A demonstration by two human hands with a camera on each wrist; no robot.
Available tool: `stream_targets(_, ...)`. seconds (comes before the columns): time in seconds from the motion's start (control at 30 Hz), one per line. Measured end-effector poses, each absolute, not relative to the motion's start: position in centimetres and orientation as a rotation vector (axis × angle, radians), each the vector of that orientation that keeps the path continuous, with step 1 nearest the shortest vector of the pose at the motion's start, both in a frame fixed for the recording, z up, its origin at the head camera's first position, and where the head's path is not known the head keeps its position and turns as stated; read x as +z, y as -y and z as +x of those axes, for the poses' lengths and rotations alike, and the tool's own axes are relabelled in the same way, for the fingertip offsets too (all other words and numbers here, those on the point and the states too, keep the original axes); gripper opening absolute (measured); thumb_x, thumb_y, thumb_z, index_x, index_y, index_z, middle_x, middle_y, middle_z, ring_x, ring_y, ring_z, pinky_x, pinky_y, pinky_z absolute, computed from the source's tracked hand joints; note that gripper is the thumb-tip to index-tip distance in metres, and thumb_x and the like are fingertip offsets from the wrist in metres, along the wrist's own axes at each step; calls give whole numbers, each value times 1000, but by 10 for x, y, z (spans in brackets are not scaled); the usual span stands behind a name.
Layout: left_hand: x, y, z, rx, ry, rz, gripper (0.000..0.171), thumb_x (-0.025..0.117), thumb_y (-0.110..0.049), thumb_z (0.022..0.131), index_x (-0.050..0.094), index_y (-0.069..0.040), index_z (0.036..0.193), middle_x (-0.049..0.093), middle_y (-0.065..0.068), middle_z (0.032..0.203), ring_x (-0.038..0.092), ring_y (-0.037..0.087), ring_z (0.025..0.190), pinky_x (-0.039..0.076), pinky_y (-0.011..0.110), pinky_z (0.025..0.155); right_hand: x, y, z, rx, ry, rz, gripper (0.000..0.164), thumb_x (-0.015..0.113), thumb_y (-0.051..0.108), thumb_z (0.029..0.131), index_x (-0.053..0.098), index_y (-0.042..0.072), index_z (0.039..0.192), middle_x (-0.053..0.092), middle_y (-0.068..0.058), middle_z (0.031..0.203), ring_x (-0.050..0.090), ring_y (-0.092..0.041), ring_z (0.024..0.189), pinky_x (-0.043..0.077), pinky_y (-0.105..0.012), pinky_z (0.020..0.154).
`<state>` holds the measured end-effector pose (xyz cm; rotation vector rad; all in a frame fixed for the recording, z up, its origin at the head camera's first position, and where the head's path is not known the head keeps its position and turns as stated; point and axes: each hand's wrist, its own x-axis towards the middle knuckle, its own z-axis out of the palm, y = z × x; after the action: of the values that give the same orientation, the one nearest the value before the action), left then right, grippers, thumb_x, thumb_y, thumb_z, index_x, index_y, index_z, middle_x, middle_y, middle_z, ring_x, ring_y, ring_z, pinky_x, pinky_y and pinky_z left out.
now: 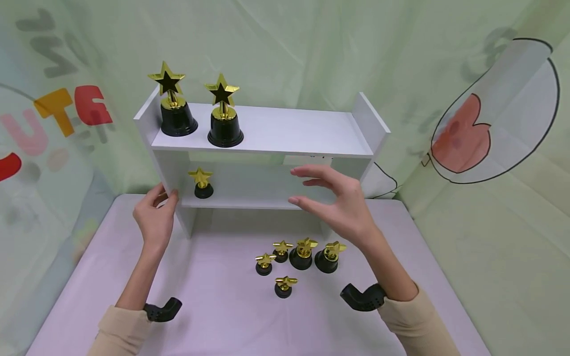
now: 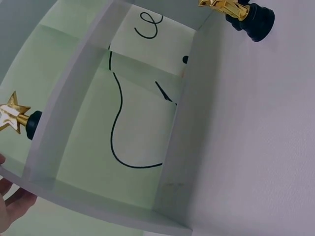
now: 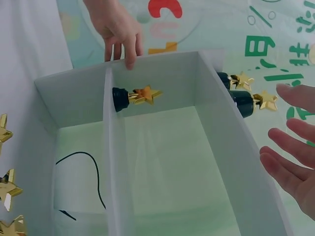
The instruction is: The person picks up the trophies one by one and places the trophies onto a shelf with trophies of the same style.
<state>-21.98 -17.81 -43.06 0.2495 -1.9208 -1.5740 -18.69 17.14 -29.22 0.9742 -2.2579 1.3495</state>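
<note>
My left hand pinches the left side panel of a white two-tier shelf, thumb on the inner side and fingers outside. Beside it on the middle board stands a small gold star trophy with a black base. My right hand holds nothing, its fingers spread and slightly bent before the shelf's right half. On the top board, two large star trophies stand upright at the left: one in the corner, the other to its right.
Several trophies of two sizes stand on the white-covered table before the shelf, including a large one at the right and a small one nearest me. A pale curtain with printed letters and drawings hangs behind.
</note>
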Motion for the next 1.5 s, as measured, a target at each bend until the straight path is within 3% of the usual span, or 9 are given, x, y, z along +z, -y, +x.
stream_targets(0.2,-431,177,-220,-1582,1932,253,31,68,-12,97,74,-8,127,72,13,117,64,-5,94,52,7,80,-304,-182,-179,1291,2299,950,48,85,-2,80,70,7,125,74,-9,121,69,-19,109,53,-28,102)
stream_targets(0.47,-428,180,-215,-1562,1946,267,33,69,-11,96,74,-8,128,71,11,117,64,-6,94,51,7,79,-330,-195,-170,1211,2297,950,51,87,-4,76,71,7,123,75,-9,118,70,-19,106,53,-24,99)
stream_targets(0.63,-429,183,-212,-1554,1951,300,33,69,-11,96,73,-10,129,70,6,113,64,-6,93,51,7,79,-348,-206,-164,1230,2351,905,51,87,-2,77,71,7,124,75,-7,120,67,-12,113,51,-23,101)
stream_targets(0.83,-431,181,-214,-1591,1935,282,33,69,-10,96,73,-9,129,71,9,116,64,-4,94,52,8,80,-368,-225,-161,1252,2438,792,50,86,0,80,70,9,127,73,-6,123,64,-4,117,49,-20,103)
stream_targets(1.23,-430,180,-219,-1565,1957,262,34,68,-11,97,73,-9,130,71,10,117,64,-5,95,51,6,80,-409,-262,-167,1235,2521,562,51,85,7,83,69,16,130,71,-1,126,61,-1,118,44,-13,104)
stream_targets(1.33,-430,179,-219,-1567,1957,255,34,68,-12,97,72,-10,131,71,11,118,64,-5,96,51,7,80,-421,-272,-170,1255,2575,501,50,84,12,86,67,14,133,69,-3,130,61,-3,121,45,-10,102)
stream_targets(1.5,-429,179,-218,-1572,1938,248,33,69,-11,97,73,-9,129,72,11,116,64,-4,94,51,7,79,-443,-287,-173,1314,2672,373,50,80,20,91,62,10,137,66,-9,136,62,-22,125,45,-9,100)
